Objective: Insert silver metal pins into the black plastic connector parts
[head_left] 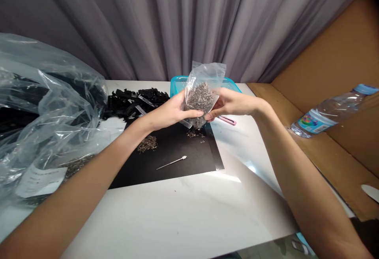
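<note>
A clear plastic bag [204, 97] full of small metal pieces is held up above the black mat [142, 172]. My left hand [174, 111] is closed on its left side, thumb across the front. On the right side, my right hand [226, 103] grips the bag near its lower part. Below it, a few small metal pieces [194, 133] lie scattered on the mat. A larger heap of the same pieces [147, 143] sits further left. Near the mat's front edge lies a thin silver pointed tool [171, 162]. The metal pieces' exact kind is too small to tell.
Behind the bag stands a blue plastic basket [177, 81]. Black plastic parts [136, 101] are piled at the back left, beside large clear bags [50, 93]. A pink-handled tool [227, 120] lies to the right. A water bottle [328, 113] lies tilted on the cardboard [296, 148].
</note>
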